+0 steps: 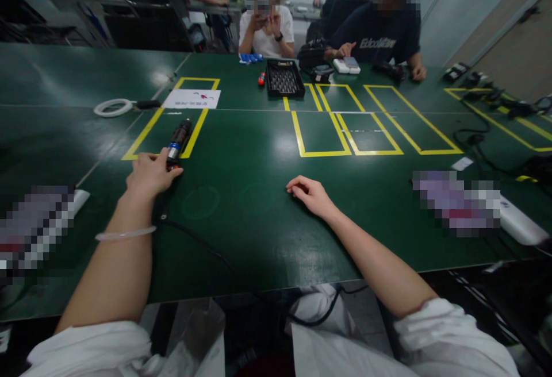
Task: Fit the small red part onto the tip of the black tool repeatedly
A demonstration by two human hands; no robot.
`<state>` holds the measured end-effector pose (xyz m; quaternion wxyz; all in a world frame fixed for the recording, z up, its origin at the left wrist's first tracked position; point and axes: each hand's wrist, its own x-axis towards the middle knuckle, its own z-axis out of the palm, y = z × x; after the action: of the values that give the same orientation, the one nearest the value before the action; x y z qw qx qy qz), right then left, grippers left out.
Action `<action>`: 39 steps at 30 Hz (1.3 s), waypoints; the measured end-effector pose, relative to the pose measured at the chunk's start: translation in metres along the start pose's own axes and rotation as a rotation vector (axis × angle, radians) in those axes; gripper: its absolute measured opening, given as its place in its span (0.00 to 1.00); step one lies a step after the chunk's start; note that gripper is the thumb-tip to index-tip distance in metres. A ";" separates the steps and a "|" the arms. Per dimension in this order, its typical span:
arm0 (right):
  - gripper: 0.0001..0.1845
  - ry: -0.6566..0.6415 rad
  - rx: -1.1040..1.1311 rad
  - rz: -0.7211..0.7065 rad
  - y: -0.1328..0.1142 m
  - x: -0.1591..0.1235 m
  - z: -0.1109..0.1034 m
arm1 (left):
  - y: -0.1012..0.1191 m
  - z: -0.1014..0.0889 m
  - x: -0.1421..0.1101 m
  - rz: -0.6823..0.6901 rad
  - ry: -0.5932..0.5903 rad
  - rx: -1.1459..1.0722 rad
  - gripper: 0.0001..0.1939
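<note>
My left hand (150, 174) rests on the green table (259, 216) with its fingers curled round the near end of a black and blue electric screwdriver (178, 138). The tool lies flat across a yellow tape line, and a black cable (202, 245) runs from it toward me. My right hand (309, 194) lies on the table to the right, palm down, fingers loosely bent and holding nothing. A pale bangle sits on my left wrist.
A black tray of screws (283, 80), a white sheet (192, 99) and a white ring (113, 107) lie further back. Yellow tape boxes (345, 130) mark the table. Two people sit opposite. Cables (478, 141) lie at the right, and a white device (520, 224) sits near the right edge.
</note>
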<state>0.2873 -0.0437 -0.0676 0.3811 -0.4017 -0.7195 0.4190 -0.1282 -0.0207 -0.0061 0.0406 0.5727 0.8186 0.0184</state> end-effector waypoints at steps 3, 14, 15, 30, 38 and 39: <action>0.09 -0.007 -0.005 0.006 -0.001 0.000 0.000 | -0.021 0.001 0.011 -0.075 0.048 0.017 0.36; 0.09 -0.032 -0.024 0.010 -0.007 0.000 -0.001 | -0.049 0.013 0.017 -0.179 0.256 0.048 0.33; 0.09 -0.035 -0.026 0.010 -0.007 0.000 -0.001 | -0.049 0.013 0.017 -0.212 0.262 0.023 0.34; 0.09 -0.043 -0.040 0.016 -0.010 -0.001 -0.002 | -0.027 0.006 0.001 -0.372 0.262 -0.070 0.24; 0.08 -0.044 -0.020 0.014 -0.010 0.000 -0.001 | 0.035 0.003 -0.021 0.243 0.457 -0.423 0.20; 0.08 -0.043 -0.019 0.013 -0.010 0.000 -0.001 | 0.053 0.005 -0.028 0.356 0.390 -0.499 0.20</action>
<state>0.2856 -0.0469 -0.0582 0.3590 -0.4011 -0.7287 0.4232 -0.0687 -0.0291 -0.0055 0.0184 0.6645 0.6687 0.3331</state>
